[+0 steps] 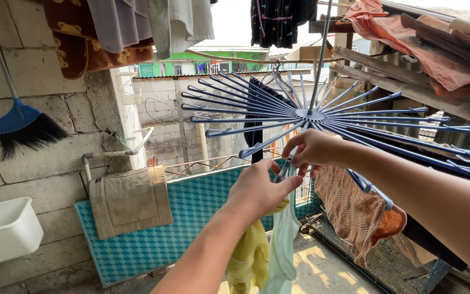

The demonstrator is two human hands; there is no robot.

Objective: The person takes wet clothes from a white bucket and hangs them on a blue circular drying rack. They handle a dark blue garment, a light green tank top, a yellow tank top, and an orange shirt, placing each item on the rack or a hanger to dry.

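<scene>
Centre frame, under blue radial drying rack (322,115): left hand (259,190) clenched on pale green garment (282,245) and yellow cloth (251,256); right hand (311,149) pinching hanging clip (285,170). Risk: clip grabbing too little fabric, garment slipping down to floor; yellow cloth dropping too.

Pale green cloth (282,245) hanging beside yellow cloth (251,258)
</scene>
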